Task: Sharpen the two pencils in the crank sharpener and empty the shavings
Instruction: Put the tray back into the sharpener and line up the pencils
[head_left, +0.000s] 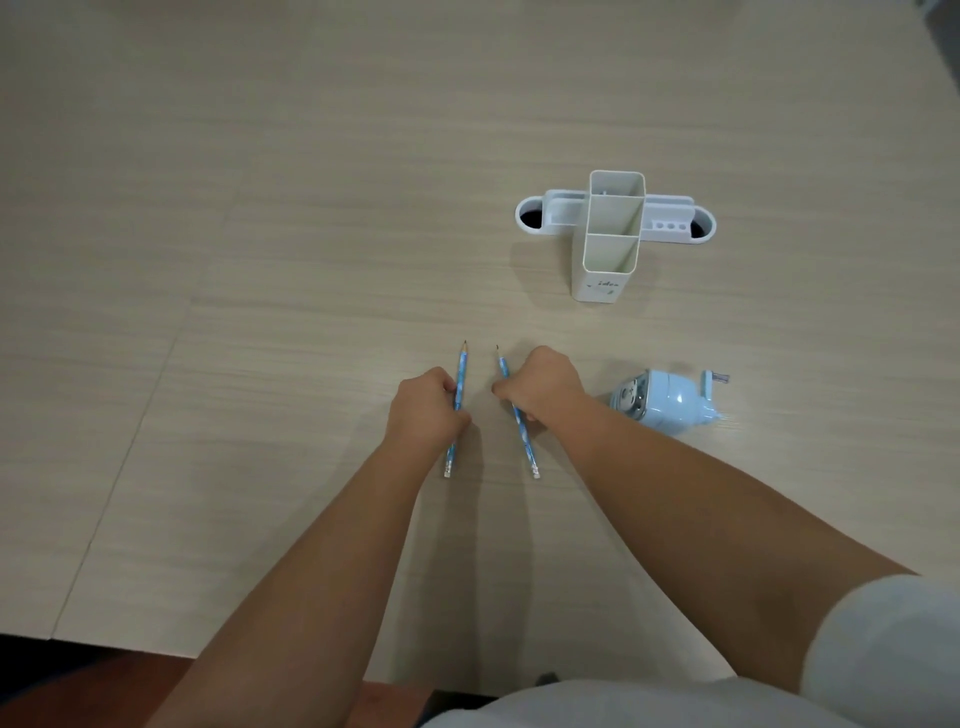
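A white desk organiser (613, 234) stands upright on the pale wooden table (260, 208).

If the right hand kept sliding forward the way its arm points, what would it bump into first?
Probably nothing: the right hand points up and left across bare table. The white organizer sits off to the right of that line, though depth is hard to judge.

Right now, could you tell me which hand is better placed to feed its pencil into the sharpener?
Probably the right hand: the sharpener sits just beside it, while the left hand is farther off.
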